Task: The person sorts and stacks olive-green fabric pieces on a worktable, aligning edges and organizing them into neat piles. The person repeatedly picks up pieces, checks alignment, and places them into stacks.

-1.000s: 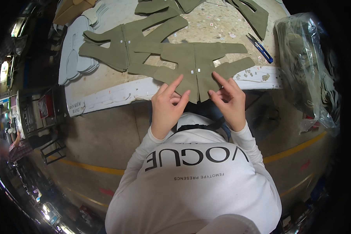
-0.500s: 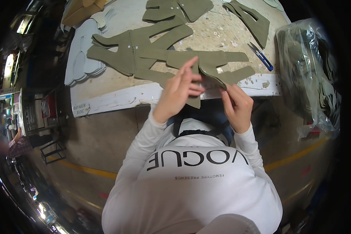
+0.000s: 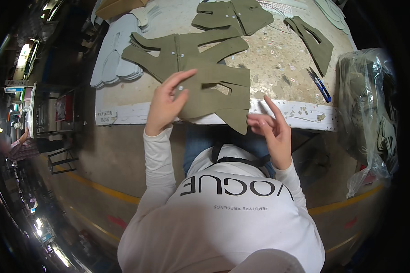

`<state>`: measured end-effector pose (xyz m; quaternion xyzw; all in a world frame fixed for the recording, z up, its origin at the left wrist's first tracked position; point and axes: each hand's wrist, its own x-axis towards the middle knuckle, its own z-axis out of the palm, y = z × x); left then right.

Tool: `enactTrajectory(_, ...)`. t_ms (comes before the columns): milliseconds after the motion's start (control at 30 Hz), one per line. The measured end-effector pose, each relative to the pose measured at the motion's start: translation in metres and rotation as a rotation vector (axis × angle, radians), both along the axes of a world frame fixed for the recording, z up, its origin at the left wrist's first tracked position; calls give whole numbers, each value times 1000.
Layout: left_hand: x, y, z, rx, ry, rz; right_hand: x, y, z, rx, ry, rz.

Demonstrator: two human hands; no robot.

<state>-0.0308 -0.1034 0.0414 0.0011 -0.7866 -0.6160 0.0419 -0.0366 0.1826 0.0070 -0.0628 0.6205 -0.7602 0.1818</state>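
Observation:
An olive cut fabric piece (image 3: 214,98) with a slit-like opening lies at the table's near edge, its lower corner hanging over the front. My left hand (image 3: 165,103) is over this piece's left end, thumb and index finger stretched apart with nothing gripped. Just off the right edge of the fabric is my right hand (image 3: 274,133), index finger extended and the other fingers loosely bent, holding nothing visible. Behind the piece lies a stack of olive fabric panels (image 3: 166,50) bearing small white stickers, which the front piece partly overlaps.
Blue-handled thread snips (image 3: 320,85) lie at the right. Farther back are more olive panels (image 3: 232,16) and a slotted olive stack (image 3: 310,43). Pale grey cut pieces (image 3: 118,54) lie at the left, near a cardboard box (image 3: 118,8). A clear plastic bag (image 3: 366,104) of dark pieces stands at right.
The front fabric piece has been turned over and laid flatter. My left hand has moved left, and my right hand has let go of the cloth edge. The view has shifted slightly.

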Motion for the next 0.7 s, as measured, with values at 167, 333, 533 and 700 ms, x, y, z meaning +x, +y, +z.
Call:
enactTrajectory(167,16,-13,-16,91,-56,141,-21,-28,5,36,177,-96)
enactTrajectory(333,17,-11,-20,-37,67,152,-31,-44,8,-7,141,-81)
enactTrajectory(533,15,-4,-14,-46,78,136,-35,-31,-1,170,233,40)
enactTrajectory(700,16,14,-11,65,26,44,-49,33,15,207,170,8)
